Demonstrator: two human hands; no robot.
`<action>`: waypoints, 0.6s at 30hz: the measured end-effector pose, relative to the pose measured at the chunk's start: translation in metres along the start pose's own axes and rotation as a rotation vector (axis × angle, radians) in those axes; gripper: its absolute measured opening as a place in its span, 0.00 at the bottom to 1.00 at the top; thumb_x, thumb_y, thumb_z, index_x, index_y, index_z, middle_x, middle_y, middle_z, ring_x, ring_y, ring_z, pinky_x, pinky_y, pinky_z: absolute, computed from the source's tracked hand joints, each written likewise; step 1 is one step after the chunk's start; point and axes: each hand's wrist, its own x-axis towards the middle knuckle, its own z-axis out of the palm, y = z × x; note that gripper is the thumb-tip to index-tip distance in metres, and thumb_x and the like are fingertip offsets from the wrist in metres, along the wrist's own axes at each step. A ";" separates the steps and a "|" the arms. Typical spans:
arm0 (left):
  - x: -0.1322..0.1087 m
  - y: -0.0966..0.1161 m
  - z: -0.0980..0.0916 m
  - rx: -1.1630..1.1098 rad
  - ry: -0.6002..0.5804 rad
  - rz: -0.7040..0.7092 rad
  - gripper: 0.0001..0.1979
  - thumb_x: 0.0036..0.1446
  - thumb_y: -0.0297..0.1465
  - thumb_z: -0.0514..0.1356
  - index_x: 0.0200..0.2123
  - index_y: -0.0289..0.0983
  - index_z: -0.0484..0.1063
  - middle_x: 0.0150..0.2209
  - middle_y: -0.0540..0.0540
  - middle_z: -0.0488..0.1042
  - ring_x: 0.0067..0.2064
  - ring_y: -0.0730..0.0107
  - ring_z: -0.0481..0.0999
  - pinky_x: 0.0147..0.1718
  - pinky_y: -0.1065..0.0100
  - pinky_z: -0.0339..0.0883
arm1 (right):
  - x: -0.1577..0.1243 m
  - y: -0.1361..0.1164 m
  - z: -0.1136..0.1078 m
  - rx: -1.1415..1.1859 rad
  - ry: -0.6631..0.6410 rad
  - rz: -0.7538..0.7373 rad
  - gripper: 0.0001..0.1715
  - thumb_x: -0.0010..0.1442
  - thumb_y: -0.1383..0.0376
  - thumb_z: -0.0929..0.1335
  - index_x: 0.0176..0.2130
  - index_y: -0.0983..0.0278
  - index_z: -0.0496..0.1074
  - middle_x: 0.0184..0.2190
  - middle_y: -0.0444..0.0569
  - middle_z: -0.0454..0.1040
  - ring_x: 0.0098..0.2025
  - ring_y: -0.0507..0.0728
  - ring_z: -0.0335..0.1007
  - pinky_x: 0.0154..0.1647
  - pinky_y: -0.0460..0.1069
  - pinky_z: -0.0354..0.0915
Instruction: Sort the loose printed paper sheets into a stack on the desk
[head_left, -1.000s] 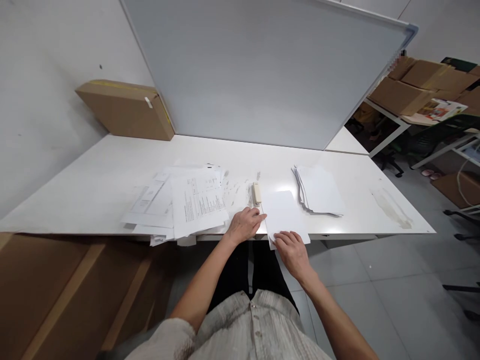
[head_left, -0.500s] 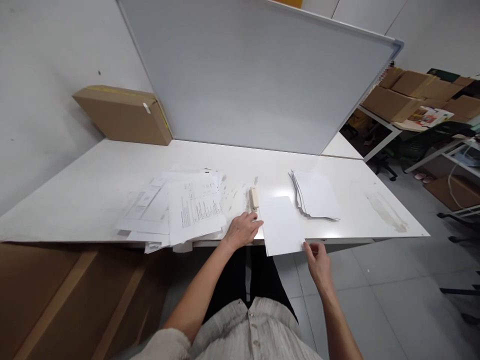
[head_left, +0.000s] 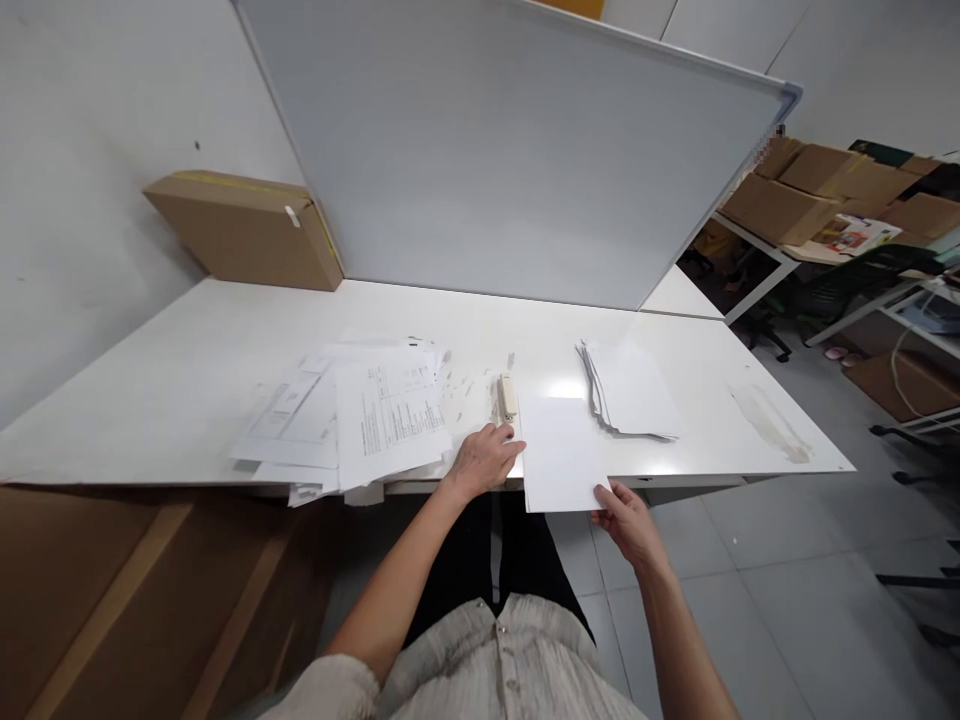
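Note:
White paper sheets [head_left: 564, 450] lie just in front of me, their lower end sticking out past the table's front edge. My right hand [head_left: 628, 520] pinches their lower right corner, thumb on top and fingers underneath. At the left edge of these sheets, my left hand [head_left: 484, 462] rests low with its fingers partly stretched, a fingertip touching or very near the paper. A cream stapler [head_left: 508, 396] lies right beyond my left fingers. Printed papers [head_left: 390, 420] are spread in a loose pile to the left. Another stack of white paper [head_left: 634, 390] lies to the right.
A whiteboard [head_left: 487, 150] stands along the back of the white table [head_left: 225, 340]. At the back left a cardboard box [head_left: 244, 230] leans by the wall. Grey marks stain the tabletop near the stapler and at the right end. Several boxes [head_left: 795, 195] sit on another desk.
My right hand has moved left and slightly in, its thumb now over the sheets' corner. The sheets have straightened a little. My left hand has hardly moved.

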 end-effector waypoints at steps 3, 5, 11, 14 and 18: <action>0.000 0.000 0.000 0.000 -0.004 -0.002 0.13 0.58 0.27 0.50 0.42 0.44 0.71 0.42 0.46 0.69 0.37 0.65 0.65 0.26 0.68 0.56 | 0.002 -0.003 0.002 -0.088 -0.020 -0.018 0.19 0.45 0.53 0.74 0.31 0.64 0.71 0.22 0.41 0.69 0.21 0.48 0.63 0.24 0.45 0.65; 0.000 0.000 -0.001 0.002 -0.002 -0.001 0.13 0.58 0.27 0.50 0.42 0.44 0.71 0.42 0.46 0.69 0.37 0.65 0.65 0.26 0.68 0.56 | 0.004 -0.003 0.004 -0.165 -0.001 -0.062 0.19 0.45 0.53 0.73 0.32 0.64 0.71 0.22 0.42 0.69 0.20 0.48 0.61 0.23 0.46 0.63; 0.000 0.000 0.000 -0.008 0.042 -0.001 0.12 0.58 0.27 0.51 0.40 0.44 0.72 0.41 0.46 0.70 0.37 0.66 0.66 0.26 0.68 0.56 | 0.002 -0.003 0.006 -0.308 0.054 -0.178 0.19 0.48 0.53 0.71 0.33 0.65 0.70 0.23 0.42 0.67 0.19 0.47 0.56 0.19 0.45 0.58; 0.000 0.000 0.003 -0.039 0.095 -0.009 0.11 0.60 0.29 0.50 0.39 0.42 0.73 0.39 0.46 0.71 0.36 0.67 0.66 0.27 0.68 0.57 | -0.004 -0.005 0.005 -0.312 0.063 -0.205 0.19 0.49 0.53 0.70 0.34 0.65 0.70 0.23 0.42 0.66 0.20 0.47 0.54 0.19 0.45 0.56; 0.000 -0.002 0.007 -0.131 0.183 -0.045 0.13 0.62 0.31 0.50 0.35 0.39 0.74 0.35 0.46 0.73 0.35 0.68 0.68 0.31 0.68 0.60 | -0.015 -0.009 0.000 -0.291 0.073 -0.222 0.18 0.50 0.53 0.70 0.35 0.64 0.71 0.23 0.42 0.66 0.21 0.48 0.54 0.19 0.45 0.57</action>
